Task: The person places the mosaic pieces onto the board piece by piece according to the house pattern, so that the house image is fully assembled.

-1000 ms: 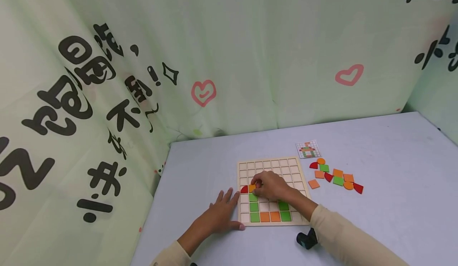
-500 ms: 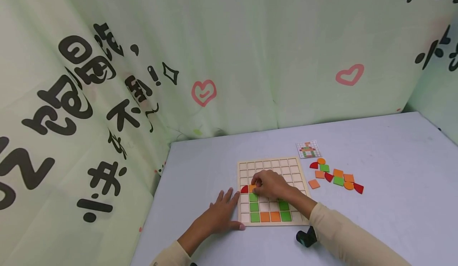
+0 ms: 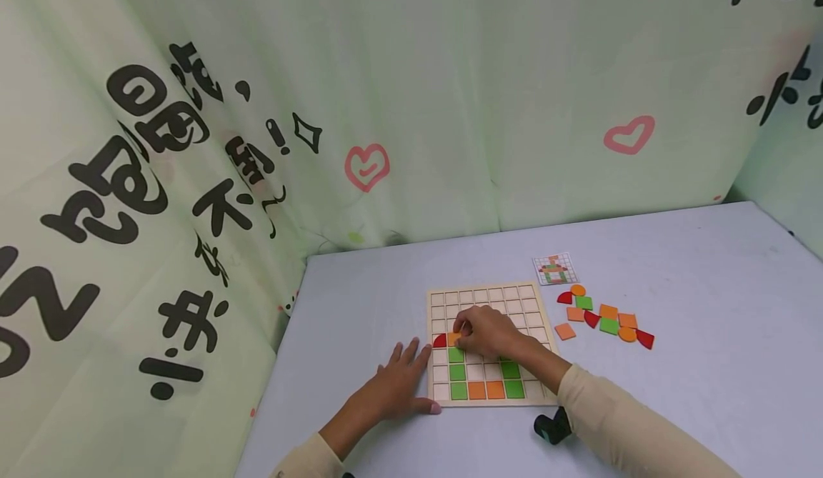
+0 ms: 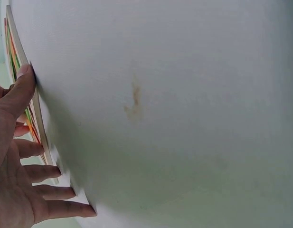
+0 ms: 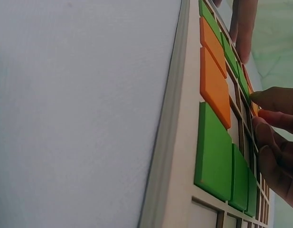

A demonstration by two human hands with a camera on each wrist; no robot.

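Lower centre: right hand (image 3: 487, 333), fingers pinching orange tile (image 3: 453, 337) on wooden grid board (image 3: 510, 293); left hand (image 3: 398, 384), fingers spread, touching board edge.

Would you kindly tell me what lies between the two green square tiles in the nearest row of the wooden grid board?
Two orange square tiles, side by side, lie there, as the head view shows.

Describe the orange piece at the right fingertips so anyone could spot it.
On the table, find the gridded wooden board. In the second column from its left, the right hand pinches an orange piece. Of the board's visible orange pieces, it alone adjoins the red piece, at its left.
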